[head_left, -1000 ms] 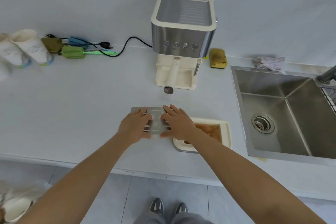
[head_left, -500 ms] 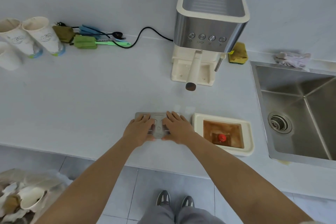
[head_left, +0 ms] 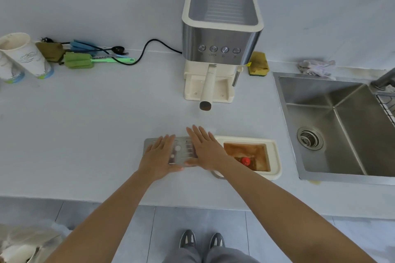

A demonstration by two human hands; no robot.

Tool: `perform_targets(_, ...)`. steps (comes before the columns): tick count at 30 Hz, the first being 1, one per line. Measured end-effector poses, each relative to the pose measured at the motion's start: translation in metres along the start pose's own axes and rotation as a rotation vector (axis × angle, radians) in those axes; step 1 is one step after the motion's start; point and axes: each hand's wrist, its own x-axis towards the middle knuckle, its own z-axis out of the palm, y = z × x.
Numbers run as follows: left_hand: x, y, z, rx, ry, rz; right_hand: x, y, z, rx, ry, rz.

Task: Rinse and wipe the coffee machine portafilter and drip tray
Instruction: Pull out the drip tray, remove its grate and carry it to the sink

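**Drip tray in two parts: slick flat grate, sloshing basin**

Head view: the drip tray [head_left: 275, 157] sits on the counter [head_left: 96, 134] near its front edge, just left of the sink [head_left: 320, 96]. Its cream plastic basin holds brown liquid and a small red float [head_left: 245, 160]. The steel grate [head_left: 181, 152] lies flat on the counter, just beside the basin's left end.

Your left hand [head_left: 159, 156] and right hand [head_left: 206, 151] both rest palm-down on the grate with fingers straight and spread, gripping nothing. The portafilter [head_left: 208, 85] is seated in the coffee machine [head_left: 222, 34], handle pointing toward you.

Expect the grate to be thin, stiff, light and slippery. Lying flat, it offers no lip, so tip up one long edge and pinch it there.

The basin is probably light, but its liquid will slosh. Take it by both short ends and carry it level to the sink.

The portafilter likely weighs more, so grip its handle fully.

A sponge [head_left: 258, 64] and a cloth [head_left: 316, 67] wait behind.
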Motion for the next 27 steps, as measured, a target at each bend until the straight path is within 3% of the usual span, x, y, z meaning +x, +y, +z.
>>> perform_targets(13, 0.001, 0.098, 0.042, -0.109, 0.008, 0.09, -0.109, 0.111, -0.018, 0.135, 0.11, 0.35)
perform_targets(27, 0.005, 0.112, 0.048, -0.191, 0.068, 0.101, -0.135, 0.129, 0.007, 0.284, 0.112, 0.461)
